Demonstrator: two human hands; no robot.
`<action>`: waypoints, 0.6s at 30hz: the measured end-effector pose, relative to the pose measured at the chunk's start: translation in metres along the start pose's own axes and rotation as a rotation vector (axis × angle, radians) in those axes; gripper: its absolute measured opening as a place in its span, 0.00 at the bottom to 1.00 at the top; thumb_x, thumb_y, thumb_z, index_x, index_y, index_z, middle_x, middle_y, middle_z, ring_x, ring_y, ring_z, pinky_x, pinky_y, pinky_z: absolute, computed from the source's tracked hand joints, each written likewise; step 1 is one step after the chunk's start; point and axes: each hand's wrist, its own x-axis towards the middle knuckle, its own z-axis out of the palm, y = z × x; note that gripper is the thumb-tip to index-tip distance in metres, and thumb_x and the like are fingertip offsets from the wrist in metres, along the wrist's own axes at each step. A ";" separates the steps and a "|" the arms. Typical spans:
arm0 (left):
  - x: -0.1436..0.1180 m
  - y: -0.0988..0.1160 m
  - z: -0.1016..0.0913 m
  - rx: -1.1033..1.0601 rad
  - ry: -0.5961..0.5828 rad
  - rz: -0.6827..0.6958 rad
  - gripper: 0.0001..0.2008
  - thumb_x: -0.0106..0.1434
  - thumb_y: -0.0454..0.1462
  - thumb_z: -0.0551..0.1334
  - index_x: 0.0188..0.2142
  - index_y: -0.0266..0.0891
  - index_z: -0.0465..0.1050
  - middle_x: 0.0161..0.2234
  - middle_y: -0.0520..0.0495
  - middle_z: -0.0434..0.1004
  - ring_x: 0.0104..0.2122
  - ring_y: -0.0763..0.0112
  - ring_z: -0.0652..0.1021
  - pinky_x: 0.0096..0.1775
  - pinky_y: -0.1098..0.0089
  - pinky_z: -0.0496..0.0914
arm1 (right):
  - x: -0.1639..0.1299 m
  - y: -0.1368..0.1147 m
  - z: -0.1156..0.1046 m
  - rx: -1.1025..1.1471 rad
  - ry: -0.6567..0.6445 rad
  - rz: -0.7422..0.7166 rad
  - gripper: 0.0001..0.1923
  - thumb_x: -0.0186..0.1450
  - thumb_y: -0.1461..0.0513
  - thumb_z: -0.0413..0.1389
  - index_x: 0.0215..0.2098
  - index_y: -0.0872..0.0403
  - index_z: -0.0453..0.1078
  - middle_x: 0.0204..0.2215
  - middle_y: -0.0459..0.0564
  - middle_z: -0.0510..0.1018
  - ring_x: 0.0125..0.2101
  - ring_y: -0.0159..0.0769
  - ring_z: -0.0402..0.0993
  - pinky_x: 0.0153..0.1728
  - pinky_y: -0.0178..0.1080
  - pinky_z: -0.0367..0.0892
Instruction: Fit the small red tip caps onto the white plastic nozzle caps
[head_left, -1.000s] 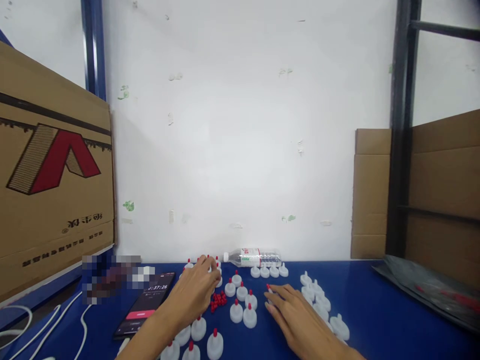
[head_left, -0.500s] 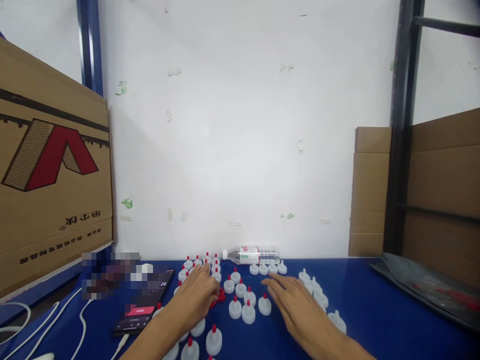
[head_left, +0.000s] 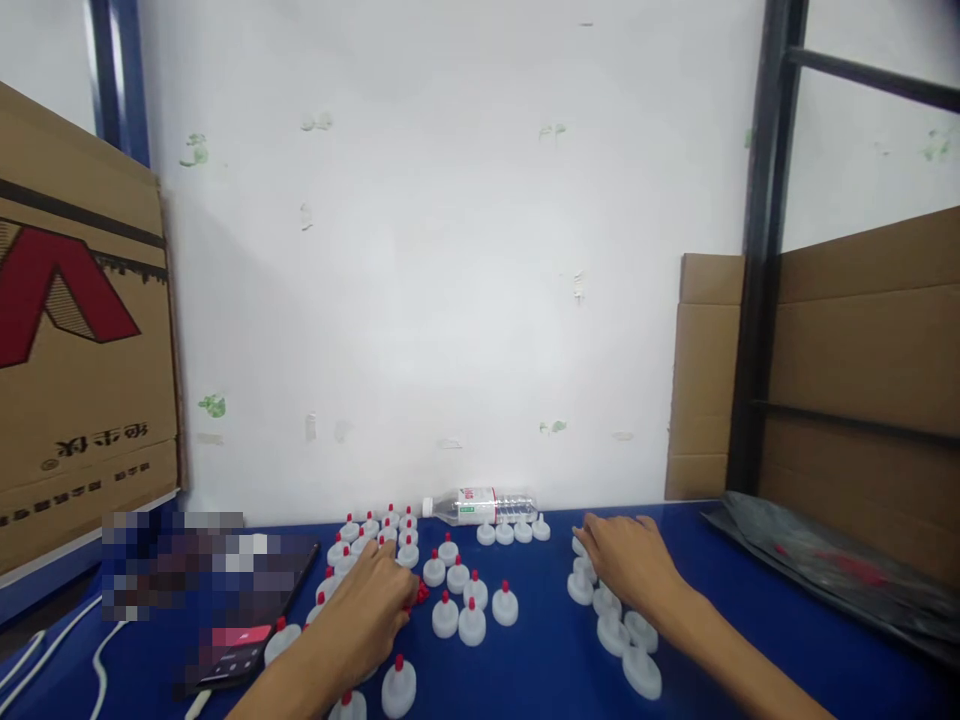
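Observation:
My left hand (head_left: pixel 380 590) is curled low at a small heap of red tips (head_left: pixel 422 591). Its fingertips are hidden behind the hand, so what they pinch cannot be seen. At the right, my right hand (head_left: pixel 628 555) bends its fingers down over the far end of a group of bare white nozzle caps (head_left: pixel 613 634); its fingertips cover the nozzle of the farthest cap (head_left: pixel 578 546). Between the hands stand several white caps with red tips (head_left: pixel 472 622), upright on the blue table (head_left: pixel 540 670). More red-tipped caps (head_left: pixel 349 528) surround my left hand.
A clear plastic bottle (head_left: pixel 480 506) lies along the wall, with several bare white caps (head_left: pixel 505 532) before it. A phone (head_left: pixel 247 640) and white cables (head_left: pixel 97 655) are at the left, beside a large carton (head_left: pixel 90 300). A grey plastic bag (head_left: pixel 832 565) lies at the right.
My right hand has moved right, away from a red-tipped cap in the middle, to the bare caps. My left hand stays by the red tips. The view has turned slightly right.

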 end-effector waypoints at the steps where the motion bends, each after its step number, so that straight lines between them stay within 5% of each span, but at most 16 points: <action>1: -0.001 0.001 -0.001 -0.005 -0.006 0.001 0.09 0.59 0.26 0.63 0.32 0.40 0.79 0.37 0.40 0.78 0.42 0.52 0.75 0.45 0.59 0.65 | 0.000 0.001 0.001 0.003 -0.020 0.000 0.16 0.75 0.60 0.49 0.40 0.57 0.77 0.32 0.60 0.84 0.37 0.52 0.82 0.44 0.49 0.63; 8: -0.001 0.000 -0.001 -0.006 -0.047 0.034 0.15 0.60 0.27 0.61 0.42 0.44 0.79 0.39 0.41 0.79 0.45 0.52 0.75 0.47 0.58 0.66 | -0.004 -0.006 0.000 0.015 -0.061 -0.010 0.15 0.74 0.62 0.48 0.40 0.56 0.77 0.36 0.60 0.83 0.41 0.50 0.80 0.42 0.44 0.60; 13: 0.006 -0.011 0.006 -0.025 0.010 0.035 0.10 0.63 0.29 0.59 0.34 0.41 0.78 0.37 0.41 0.79 0.43 0.52 0.75 0.43 0.60 0.66 | -0.003 -0.003 -0.002 0.039 -0.097 -0.003 0.11 0.72 0.59 0.54 0.40 0.55 0.77 0.39 0.58 0.83 0.44 0.50 0.79 0.42 0.43 0.60; 18: 0.007 -0.010 0.001 -0.111 -0.033 0.107 0.14 0.67 0.28 0.55 0.37 0.40 0.79 0.39 0.41 0.79 0.44 0.53 0.74 0.44 0.60 0.66 | -0.001 -0.002 -0.005 0.117 -0.103 -0.057 0.07 0.67 0.67 0.57 0.36 0.55 0.77 0.38 0.57 0.83 0.44 0.49 0.78 0.42 0.41 0.59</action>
